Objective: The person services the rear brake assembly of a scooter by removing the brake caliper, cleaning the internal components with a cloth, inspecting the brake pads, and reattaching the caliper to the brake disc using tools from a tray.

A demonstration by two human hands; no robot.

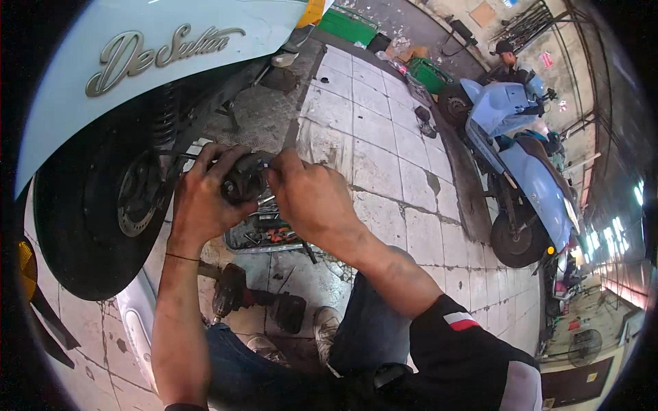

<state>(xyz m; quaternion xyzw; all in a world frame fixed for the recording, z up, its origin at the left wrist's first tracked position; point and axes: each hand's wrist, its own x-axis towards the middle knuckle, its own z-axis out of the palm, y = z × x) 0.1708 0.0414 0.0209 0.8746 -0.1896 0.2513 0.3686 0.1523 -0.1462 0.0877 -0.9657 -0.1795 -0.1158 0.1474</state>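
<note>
My left hand (pixel 205 195) is wrapped round a dark, grimy metal part that looks like a brake caliper (pixel 241 179). A thin dark hose (pixel 177 155) runs toward it from the scooter's side. At the caliper's right edge, the fingers of my right hand (pixel 308 195) are pinched together. Something small and shiny shows by those fingertips, too little of it to name. Left of my hands is the scooter's black wheel (pixel 75 212) with its brake disc (pixel 137 218). Just below the caliper, a metal tray (pixel 236 241) of tools is partly hidden by my hands.
A cordless impact wrench (pixel 253 298) lies on the tiles by my shoes (pixel 327 322). The scooter's pale body (pixel 171 75) overhangs the upper left. Across the tiled floor (pixel 384 171) stands a light-blue scooter (pixel 528 175), with another person (pixel 507 58) behind it. Green crates (pixel 428 74) line the far wall.
</note>
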